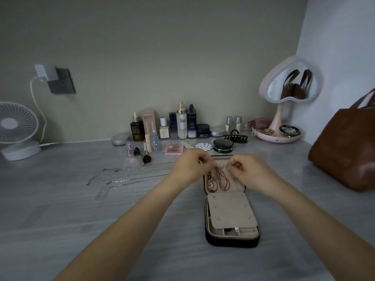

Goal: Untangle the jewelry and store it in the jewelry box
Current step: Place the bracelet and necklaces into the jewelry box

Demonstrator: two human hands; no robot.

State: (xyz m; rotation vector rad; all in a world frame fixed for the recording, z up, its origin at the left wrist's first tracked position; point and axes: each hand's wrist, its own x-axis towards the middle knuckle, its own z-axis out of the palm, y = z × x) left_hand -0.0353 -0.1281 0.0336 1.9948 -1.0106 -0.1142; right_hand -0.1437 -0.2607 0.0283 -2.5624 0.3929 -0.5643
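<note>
A black zip jewelry box [233, 239] lies open on the grey table, beige inside, with a padded flap over its near half. Above its far half my left hand [188, 167] and my right hand [248, 169] each pinch a red cord necklace [223, 180]. The cord hangs in loops between them, with a small white charm at the lower left. Several silver chains [132, 177] lie stretched out in rows on the table left of my left hand.
Cosmetic bottles [181, 122], a compact [223, 145] and a black hair claw [235, 136] line the back wall. A pink mirror stand [284, 110] with a tray is at back right, a brown bag [345, 151] at right, a white fan [17, 128] at left.
</note>
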